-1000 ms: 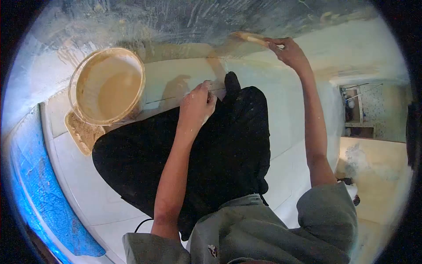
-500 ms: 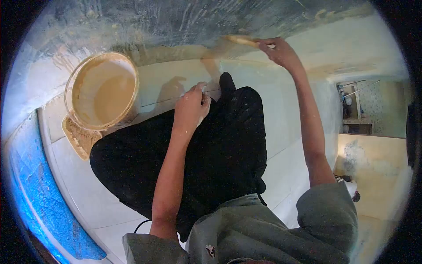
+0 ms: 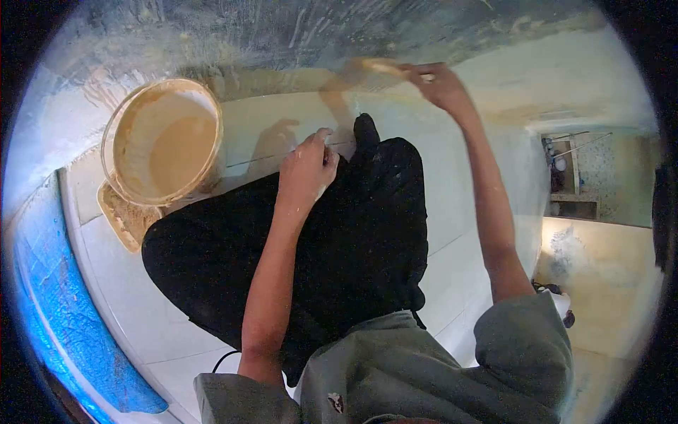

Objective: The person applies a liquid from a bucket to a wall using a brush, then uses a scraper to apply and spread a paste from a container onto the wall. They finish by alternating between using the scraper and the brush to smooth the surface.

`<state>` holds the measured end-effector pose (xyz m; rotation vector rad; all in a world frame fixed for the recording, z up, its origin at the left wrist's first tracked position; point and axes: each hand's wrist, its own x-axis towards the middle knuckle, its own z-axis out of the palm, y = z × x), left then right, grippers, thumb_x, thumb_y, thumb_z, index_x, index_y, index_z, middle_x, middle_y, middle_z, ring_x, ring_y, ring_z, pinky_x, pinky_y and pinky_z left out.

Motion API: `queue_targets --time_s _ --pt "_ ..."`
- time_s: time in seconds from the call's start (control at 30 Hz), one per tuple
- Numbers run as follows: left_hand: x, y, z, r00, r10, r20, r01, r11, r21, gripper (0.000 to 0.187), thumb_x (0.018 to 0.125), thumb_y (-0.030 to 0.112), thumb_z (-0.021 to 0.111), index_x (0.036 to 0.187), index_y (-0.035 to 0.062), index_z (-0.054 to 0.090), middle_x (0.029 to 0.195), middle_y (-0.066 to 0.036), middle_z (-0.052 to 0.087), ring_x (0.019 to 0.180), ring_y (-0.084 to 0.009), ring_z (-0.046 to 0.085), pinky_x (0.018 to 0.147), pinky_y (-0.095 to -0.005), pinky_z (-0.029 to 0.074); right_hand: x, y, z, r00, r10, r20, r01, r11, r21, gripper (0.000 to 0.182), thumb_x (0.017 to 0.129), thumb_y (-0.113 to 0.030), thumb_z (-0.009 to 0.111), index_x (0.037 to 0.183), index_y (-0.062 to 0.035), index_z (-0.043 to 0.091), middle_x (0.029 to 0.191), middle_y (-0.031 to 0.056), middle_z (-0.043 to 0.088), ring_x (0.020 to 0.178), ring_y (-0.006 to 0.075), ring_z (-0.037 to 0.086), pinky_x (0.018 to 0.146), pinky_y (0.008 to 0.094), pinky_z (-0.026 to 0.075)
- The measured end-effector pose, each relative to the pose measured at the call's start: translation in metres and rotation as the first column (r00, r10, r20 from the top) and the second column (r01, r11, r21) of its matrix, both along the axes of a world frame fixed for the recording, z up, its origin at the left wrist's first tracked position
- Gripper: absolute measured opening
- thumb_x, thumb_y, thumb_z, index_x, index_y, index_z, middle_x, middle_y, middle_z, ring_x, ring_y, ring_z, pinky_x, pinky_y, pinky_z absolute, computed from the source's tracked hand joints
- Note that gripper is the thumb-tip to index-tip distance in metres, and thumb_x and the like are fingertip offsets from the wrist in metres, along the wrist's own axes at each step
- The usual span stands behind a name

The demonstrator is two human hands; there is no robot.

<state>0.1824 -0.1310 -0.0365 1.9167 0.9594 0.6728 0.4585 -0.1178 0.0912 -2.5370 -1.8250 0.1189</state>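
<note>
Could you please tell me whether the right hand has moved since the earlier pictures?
Yes, a little: judged against the bucket, the right hand has shifted left across the view, closer to the bucket's rim.

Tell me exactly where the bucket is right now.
In the head view, the bucket stands on the person's left, close to the wall, just beyond the left knee and beside the tray.
</note>
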Motion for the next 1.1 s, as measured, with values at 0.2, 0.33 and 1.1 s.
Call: queue_targets --time_s 0.2,0.33,1.1 --pt "0.005 0.001 -0.004 1.000 -0.020 -0.003 0.020 0.998 -0.051 0.035 0.081 0.016 0.058 0.114 0.0035 0.055 0.092 -0.017 0.064 0.082 -0.0355 0.063 0.071 -0.0447 0.050 -0.004 0.002 -0.029 0.997 -0.063 -0.052 0.065 0.998 0.022 0.031 0.085 -0.045 0.057 0.107 -0.0264 0.069 0.105 0.0153 0.062 0.100 0.0339 0.060 0.086 0.0420 0.048" --pt "0.003 -0.001 -0.004 0.999 0.026 0.038 -0.027 0.999 0.027 0.032 0.082 0.016 0.058 0.112 0.0059 0.057 0.084 -0.020 0.063 0.079 -0.0376 0.062 0.070 -0.0453 0.049 -0.017 0.023 -0.113 0.978 -0.184 -0.095 0.177 0.981 -0.080 0.032 0.082 -0.044 0.059 0.098 -0.0185 0.070 0.106 0.0156 0.062 0.097 0.0363 0.060 0.086 0.0421 0.048" --pt "0.001 -0.005 -0.005 1.000 0.013 0.009 -0.013 0.998 0.060 0.020 0.082 0.016 0.054 0.094 -0.0003 0.057 0.087 -0.020 0.063 0.080 -0.0379 0.062 0.071 -0.0469 0.050 -0.099 0.007 -0.065 0.980 -0.001 -0.197 0.037 0.983 0.180 0.032 0.085 -0.040 0.057 0.099 -0.0143 0.070 0.101 0.0197 0.063 0.090 0.0372 0.062 0.079 0.0425 0.050"
